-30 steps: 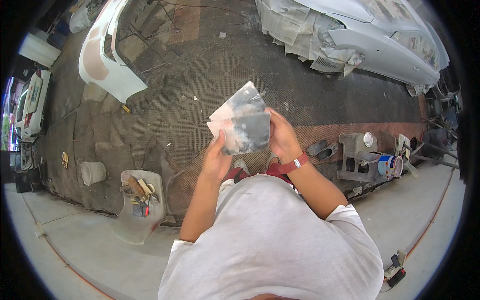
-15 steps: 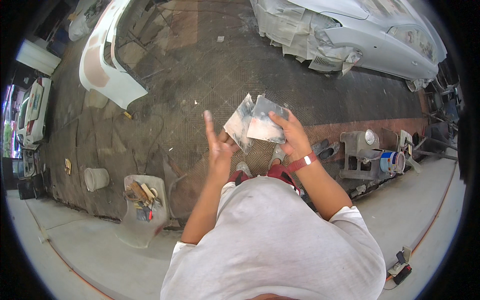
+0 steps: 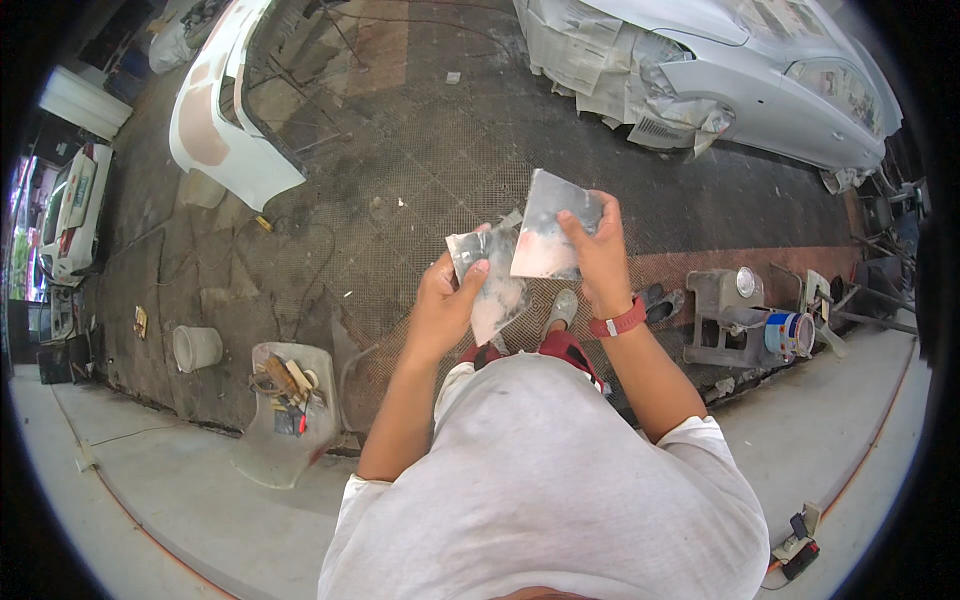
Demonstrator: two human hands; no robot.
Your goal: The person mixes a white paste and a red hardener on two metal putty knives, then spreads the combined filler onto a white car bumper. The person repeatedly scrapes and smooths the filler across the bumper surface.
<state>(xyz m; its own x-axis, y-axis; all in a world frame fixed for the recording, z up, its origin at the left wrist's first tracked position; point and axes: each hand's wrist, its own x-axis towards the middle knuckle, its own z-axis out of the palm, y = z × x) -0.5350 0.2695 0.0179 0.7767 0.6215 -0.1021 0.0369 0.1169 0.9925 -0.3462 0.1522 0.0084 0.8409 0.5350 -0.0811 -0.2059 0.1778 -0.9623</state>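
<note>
Outdoor body-shop yard: dark mesh floor mat (image 3: pixel 400 170) over the ground, pale concrete strip (image 3: pixel 180 500) along the near edge. We are looking straight down at our grey shirt and two bare forearms.

We are holding two grey, smudged sheets in front of our chest. Our left hand (image 3: pixel 445 300) is closing on the lower sheet (image 3: pixel 490 280), thumb pressing on its face, fingers behind it. Our right hand (image 3: pixel 595 250) is pinching the upper sheet (image 3: pixel 550 225), a flat rectangle, fingers curling over its top edge; it is overlapping the lower sheet's right side. One red wristband (image 3: pixel 618 322) is sitting on the right wrist. One grey shoe (image 3: pixel 562 305) is showing below the sheets.

Counts and containers around us: one silver car (image 3: pixel 760 70) top right, its front masked with paper. One white bumper panel (image 3: pixel 215 120) with tan filler patches lying top left. One white car (image 3: pixel 70 200) at the far left edge. One white bucket (image 3: pixel 197 347) on the floor left. One pale plastic chair (image 3: pixel 285 420) beside it, carrying a pile of small tools, too jumbled to count. One grey block stand (image 3: pixel 725 310) at right, one round can with a blue-and-white label (image 3: pixel 790 332) just beside it. Label text too small to tell.
</note>
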